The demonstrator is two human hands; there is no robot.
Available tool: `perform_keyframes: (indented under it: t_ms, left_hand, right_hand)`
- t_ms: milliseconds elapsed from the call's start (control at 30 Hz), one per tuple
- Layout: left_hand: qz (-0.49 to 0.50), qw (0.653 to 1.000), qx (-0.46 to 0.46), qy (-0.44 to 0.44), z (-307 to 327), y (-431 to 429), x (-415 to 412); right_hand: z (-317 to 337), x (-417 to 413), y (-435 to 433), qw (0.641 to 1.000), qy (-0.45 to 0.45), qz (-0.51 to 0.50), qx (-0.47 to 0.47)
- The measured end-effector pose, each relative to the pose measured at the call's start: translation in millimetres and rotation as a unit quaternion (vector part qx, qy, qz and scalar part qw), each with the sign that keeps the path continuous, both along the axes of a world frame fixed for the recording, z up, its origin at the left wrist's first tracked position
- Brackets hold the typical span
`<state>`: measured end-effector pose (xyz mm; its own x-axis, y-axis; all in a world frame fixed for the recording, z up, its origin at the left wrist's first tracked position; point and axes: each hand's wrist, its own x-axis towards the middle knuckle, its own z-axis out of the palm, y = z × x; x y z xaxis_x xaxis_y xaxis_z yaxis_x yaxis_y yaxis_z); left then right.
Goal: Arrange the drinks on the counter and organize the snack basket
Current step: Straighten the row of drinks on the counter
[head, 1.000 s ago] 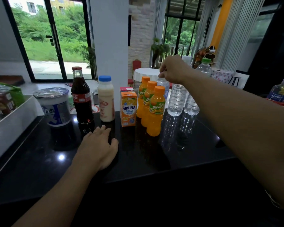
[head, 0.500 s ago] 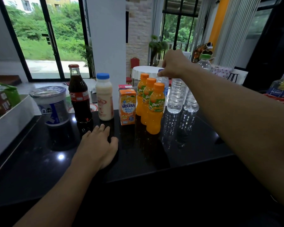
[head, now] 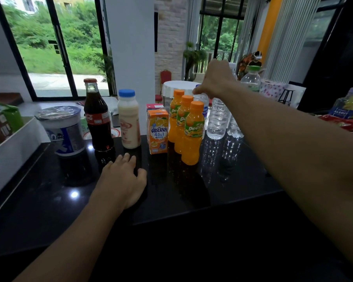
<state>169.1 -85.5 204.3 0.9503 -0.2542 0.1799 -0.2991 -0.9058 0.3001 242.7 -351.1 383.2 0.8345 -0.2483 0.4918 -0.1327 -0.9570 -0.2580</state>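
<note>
Glossy black counter [head: 232, 180] carries the drinks in a far row. Toward the right, the right hand [head: 214, 80] curls its fingers round the top of a small clear blue-labelled water bottle [head: 204, 106], just behind three orange plastic juice bottles [head: 193, 135] (a tight line). Leftward stand an orange juice carton [head: 157, 132], a creamy blue-capped milk bottle [head: 129, 123] and a glass cola bottle [head: 97, 119]. The left hand [head: 122, 178] lies flat, fingers relaxed, on the near counter.

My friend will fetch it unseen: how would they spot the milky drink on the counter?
Find the black counter before the white pillar. In the drinks row, the milky bottle stands between the cola bottle and the orange carton. Only it is cream-coloured with a blue cap.
</note>
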Motion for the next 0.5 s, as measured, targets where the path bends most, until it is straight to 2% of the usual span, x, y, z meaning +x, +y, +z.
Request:
perform_keyframes:
  t_ms: [167, 233, 300, 400, 500]
  left_hand:
    - [-0.018, 1.0, -0.008, 0.023, -0.4, 4.2, 2.7]
    - [-0.029, 0.996, -0.038, 0.073, 6.9, 10.4, 8.1]
    - [-0.031, 0.992, -0.058, 0.111, 18.7, 23.1, 13.1]
    - [-0.03, 0.994, -0.055, 0.088, 22.9, 45.8, 12.4]
    - [-0.044, 0.997, -0.017, 0.062, 7.6, 56.6, 1.2]
  right_hand:
    - [-0.6, -4.2, 5.0, 1.0, -0.018, -0.01, 0.0]
    - [2.6, -5.6, 9.5, 0.997, -0.073, 0.014, 0.006]
    - [7.9, -8.5, 20.8, 0.994, -0.086, 0.065, -0.006]
    - [11.5, -10.5, 38.7, 0.989, 0.0, 0.148, -0.022]
    - [10.4, -4.5, 52.3, 0.985, 0.096, 0.139, -0.039]
